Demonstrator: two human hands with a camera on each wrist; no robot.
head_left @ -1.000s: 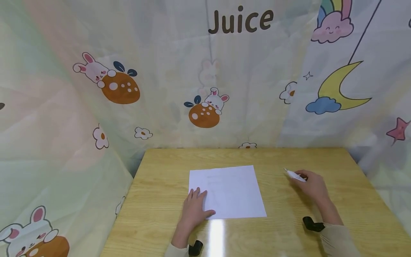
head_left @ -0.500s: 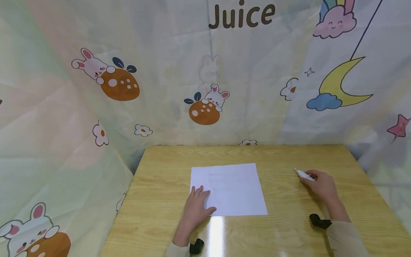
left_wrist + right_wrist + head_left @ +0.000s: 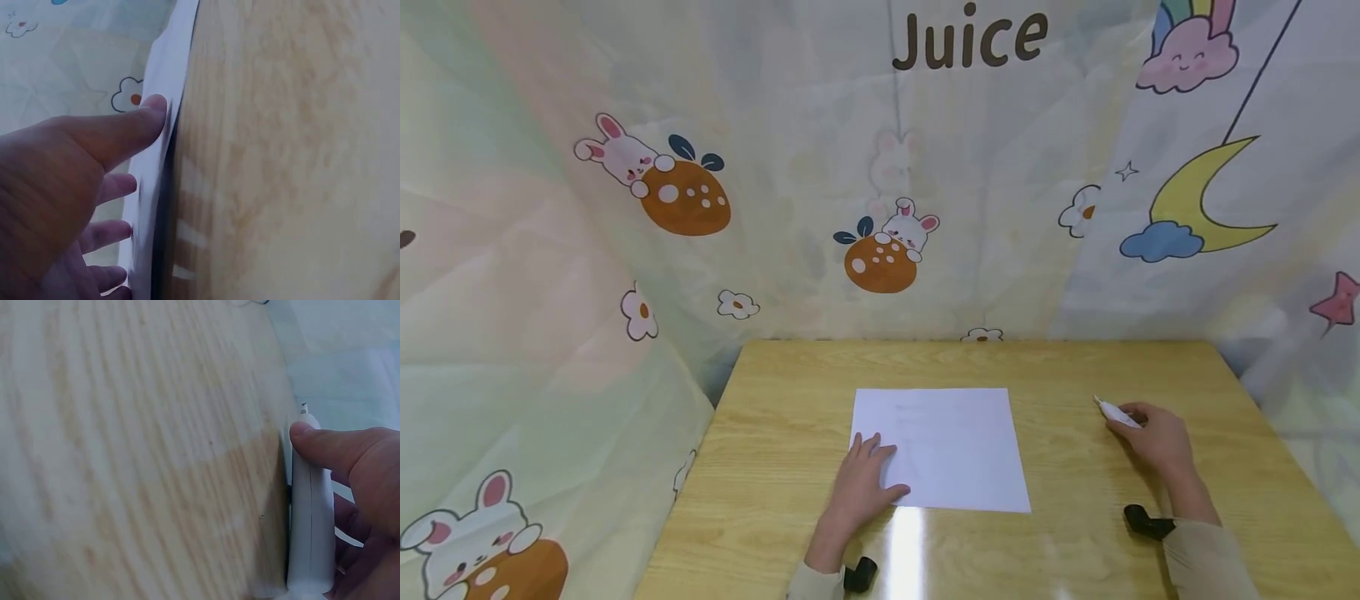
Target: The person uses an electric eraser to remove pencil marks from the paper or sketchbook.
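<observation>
A white sheet of paper [image 3: 955, 450] lies on the wooden table [image 3: 790, 392]. My left hand [image 3: 865, 483] rests on its lower left part, fingers spread, with the thumb at the near edge. In the left wrist view, the thumb and fingertips press on the paper [image 3: 164, 75]. To the right of the sheet, my right hand [image 3: 1157, 437] holds a slim white tool [image 3: 1116, 412] with a narrow tip pointing away to the left. Up close, the tool [image 3: 310, 531] has a smooth body with a seam and a small tip; the thumb lies on one side, the fingers on the other.
A patterned curtain [image 3: 790, 208] hangs behind the table and down its left side. A bright light reflection [image 3: 906, 550] shows on the tabletop below the paper. Small black devices [image 3: 1148, 522] sit at both wrists.
My right hand has shifted right with the white tool. The paper has turned slightly clockwise and slid a little right, with my left hand still on it.
</observation>
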